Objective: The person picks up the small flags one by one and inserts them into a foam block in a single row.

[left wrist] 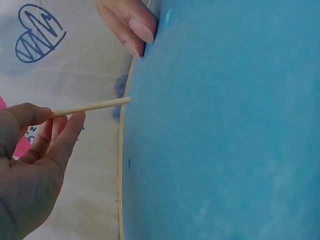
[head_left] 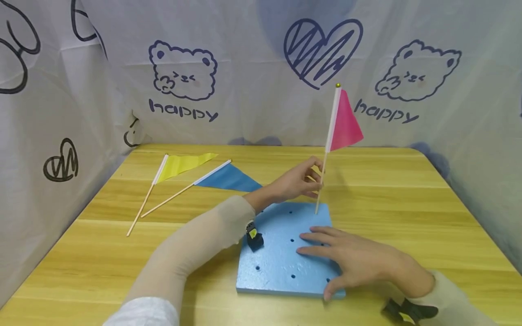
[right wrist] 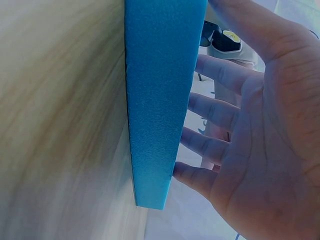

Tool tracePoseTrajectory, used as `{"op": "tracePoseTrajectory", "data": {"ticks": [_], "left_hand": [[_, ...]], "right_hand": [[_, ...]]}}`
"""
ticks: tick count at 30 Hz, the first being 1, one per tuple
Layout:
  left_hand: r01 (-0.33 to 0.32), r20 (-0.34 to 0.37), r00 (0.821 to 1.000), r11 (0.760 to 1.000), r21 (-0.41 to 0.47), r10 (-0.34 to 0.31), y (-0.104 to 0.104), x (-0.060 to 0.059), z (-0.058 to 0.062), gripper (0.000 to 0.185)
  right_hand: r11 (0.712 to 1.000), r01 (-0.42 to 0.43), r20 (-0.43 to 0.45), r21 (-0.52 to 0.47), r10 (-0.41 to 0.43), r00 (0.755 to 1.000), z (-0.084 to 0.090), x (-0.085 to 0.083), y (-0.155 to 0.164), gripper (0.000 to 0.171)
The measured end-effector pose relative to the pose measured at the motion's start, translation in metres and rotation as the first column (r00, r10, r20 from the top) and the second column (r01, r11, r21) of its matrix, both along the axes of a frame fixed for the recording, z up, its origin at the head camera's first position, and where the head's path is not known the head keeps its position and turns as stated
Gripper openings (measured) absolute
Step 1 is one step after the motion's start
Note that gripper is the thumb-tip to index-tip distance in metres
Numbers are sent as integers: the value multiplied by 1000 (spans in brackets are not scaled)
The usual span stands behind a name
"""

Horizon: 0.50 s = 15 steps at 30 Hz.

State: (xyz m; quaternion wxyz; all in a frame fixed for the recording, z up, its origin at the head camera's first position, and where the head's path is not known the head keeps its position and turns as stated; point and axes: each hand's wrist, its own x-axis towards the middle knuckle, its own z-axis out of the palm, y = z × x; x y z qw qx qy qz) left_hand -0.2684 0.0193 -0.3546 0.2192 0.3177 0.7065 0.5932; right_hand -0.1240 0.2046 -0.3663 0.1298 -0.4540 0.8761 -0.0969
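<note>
My left hand pinches the thin wooden stick of a pink triangular flag between thumb and fingers. The flag stands nearly upright, leaning slightly right, with a small gold knob on top. Its bare lower end is right at the far right corner of a light blue foam board dotted with small holes. In the left wrist view, the stick's blunt tip overlaps the board's surface. Along the board's right side rests my right hand, fingers spread over the top and thumb at the near right corner.
To the left on the wooden table lie a yellow flag and a blue flag, sticks toward me. My left forearm passes over the board's left side. A printed cloth hangs behind the table.
</note>
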Motion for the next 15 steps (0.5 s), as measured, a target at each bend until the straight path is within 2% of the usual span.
{"op": "tracePoseTrajectory", "data": {"ticks": [4,6,12,15], "left_hand": [[-4,-6,1000,999,-36,4,-1,2,1,26],[1,-30,1000,999,-53,-2,-2,2,2,25],[11,-177,984,988,-154,-38,-4,5,4,19],[4,-211,977,981,-192,-45,-4,6,5,18]], "right_hand": [[1000,-4,13,-1,4,1000,1,0,0,88],[1000,-7,10,-5,7,1000,1,0,0,88],[1000,-7,14,0,7,1000,3,1,0,88],[1000,4,29,3,-4,1000,4,1,0,88]]}}
